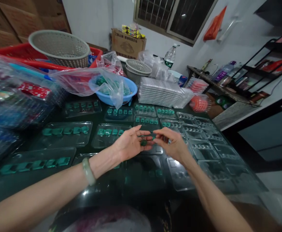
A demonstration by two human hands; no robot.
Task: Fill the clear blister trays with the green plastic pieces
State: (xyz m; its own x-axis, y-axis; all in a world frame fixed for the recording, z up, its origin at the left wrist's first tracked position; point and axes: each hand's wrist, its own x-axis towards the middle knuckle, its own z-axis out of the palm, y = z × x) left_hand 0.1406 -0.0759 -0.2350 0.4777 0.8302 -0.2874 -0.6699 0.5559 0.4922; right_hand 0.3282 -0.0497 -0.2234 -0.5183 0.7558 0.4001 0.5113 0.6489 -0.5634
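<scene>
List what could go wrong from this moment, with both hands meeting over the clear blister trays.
1. The small green pieces sit loosely in the open left hand; while the right hand picks at them, one could slip onto the dark table and be hard to spot.
2. The forearms hang just above filled trays; a brush could knock seated pieces out.
3. The loose plastic bag drooping from the blue basin might snag.

Head camera, one view only
It looks forward and down, close over both hands (no second view), table [59, 180] beyond.
</scene>
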